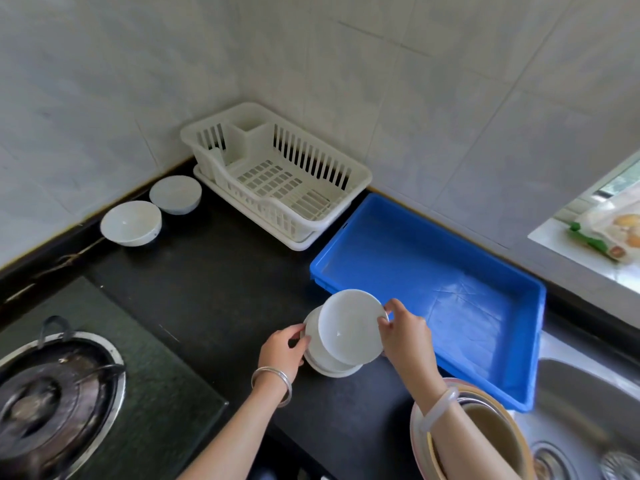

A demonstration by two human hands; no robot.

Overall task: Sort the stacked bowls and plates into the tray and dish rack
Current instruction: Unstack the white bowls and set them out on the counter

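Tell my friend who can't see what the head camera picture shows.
A person's right hand pinches the top bowl, tilted above a stack of white bowls that the left hand holds on a black counter. Behind them sit a blue tray and a white dish rack.

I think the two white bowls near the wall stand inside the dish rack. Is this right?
No. The head view shows the front bowl and the back bowl near the wall on the counter, left of the rack, not inside it.
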